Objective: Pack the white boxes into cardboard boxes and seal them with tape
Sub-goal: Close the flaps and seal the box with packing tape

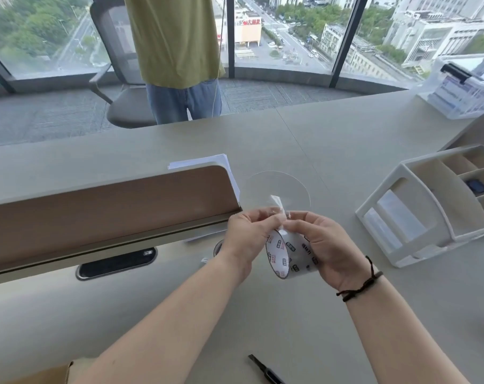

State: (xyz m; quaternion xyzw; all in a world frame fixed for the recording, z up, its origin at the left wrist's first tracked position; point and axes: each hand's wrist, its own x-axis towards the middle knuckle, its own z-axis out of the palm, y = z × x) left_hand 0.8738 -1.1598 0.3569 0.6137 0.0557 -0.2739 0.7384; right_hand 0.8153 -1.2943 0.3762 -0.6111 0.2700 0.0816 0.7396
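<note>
A roll of clear packing tape (288, 256) with printed marks on its core is held above the table in front of me. My right hand (322, 245) grips the roll from the right side. My left hand (249, 239) pinches the loose, crumpled end of the tape (278, 207) at the top of the roll. A corner of a cardboard box (49, 374) shows at the bottom left edge, partly under my left forearm. No white boxes can be made out with certainty.
A desk divider panel (110, 200) stands at the left with white papers (207, 162) behind it. A white desk organizer (435, 206) sits at the right, a clear plastic bin (465, 87) farther back. A black utility knife (265, 370) lies near the front edge. A person stands beyond the table by a chair.
</note>
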